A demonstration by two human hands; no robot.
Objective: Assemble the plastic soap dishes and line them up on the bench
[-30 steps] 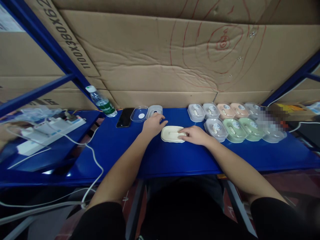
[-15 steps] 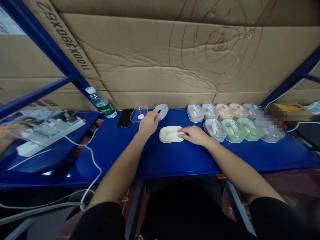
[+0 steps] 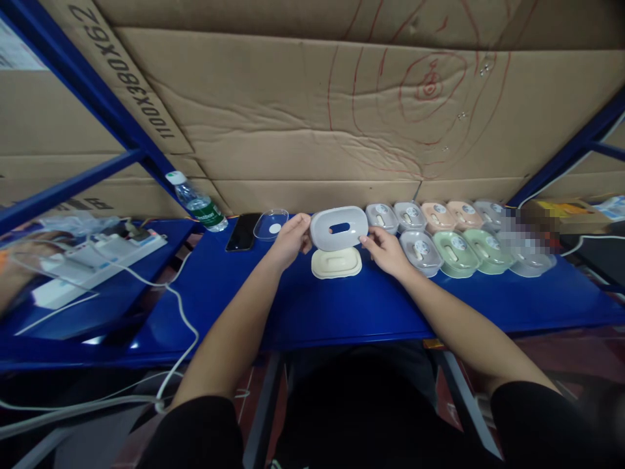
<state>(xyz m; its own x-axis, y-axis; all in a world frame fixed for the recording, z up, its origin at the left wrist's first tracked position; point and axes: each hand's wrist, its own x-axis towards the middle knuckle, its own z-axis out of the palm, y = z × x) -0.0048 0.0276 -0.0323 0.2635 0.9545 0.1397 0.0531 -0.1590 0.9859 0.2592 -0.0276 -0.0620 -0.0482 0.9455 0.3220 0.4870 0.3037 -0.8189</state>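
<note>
Between my two hands I hold up a grey oval plastic tray [image 3: 322, 229] with a slot through its middle. My left hand [image 3: 293, 240] pinches its left end, and my right hand [image 3: 387, 250] grips its lower right edge with the thumb in front. Just below the grey piece, a cream oval base [image 3: 336, 264] with a raised middle lies on the blue table [image 3: 332, 312]. Left of my left hand rests a clear lid [image 3: 263, 225] with a round white sticker.
Several lidded boxes [image 3: 456, 253] in grey, green and pink stand in two rows at the right. A black phone [image 3: 243, 232] and a water bottle [image 3: 202, 205] are at the left. Beyond them lie a power strip [image 3: 97, 267] and another person's hand [image 3: 34, 257].
My left hand has brought the grey tray rightward over the cream base, turning its face toward me. My right hand has let go of the base and taken the tray's right edge.
</note>
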